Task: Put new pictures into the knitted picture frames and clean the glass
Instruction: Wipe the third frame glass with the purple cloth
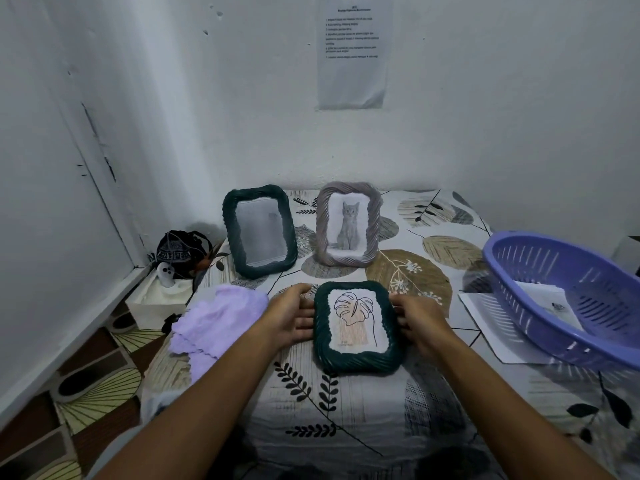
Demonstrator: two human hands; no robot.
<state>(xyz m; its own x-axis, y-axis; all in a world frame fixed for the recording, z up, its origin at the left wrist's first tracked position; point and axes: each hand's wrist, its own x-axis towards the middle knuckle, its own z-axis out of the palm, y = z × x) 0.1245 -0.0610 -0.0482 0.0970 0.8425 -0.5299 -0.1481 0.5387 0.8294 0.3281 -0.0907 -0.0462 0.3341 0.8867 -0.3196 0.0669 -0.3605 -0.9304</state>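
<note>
Both hands, left and right, grip the leaf-picture frame; wall notice unreadable.

Cloth left of flat frame

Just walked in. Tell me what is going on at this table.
A person holds a dark green knitted frame with a leaf drawing flat on the patterned tablecloth, left hand and right hand on its side edges. Behind it stand a dark green frame with no clear picture and a grey frame with a cat picture. A lilac cloth lies to the left, a purple plastic basket holding paper to the right.
</note>
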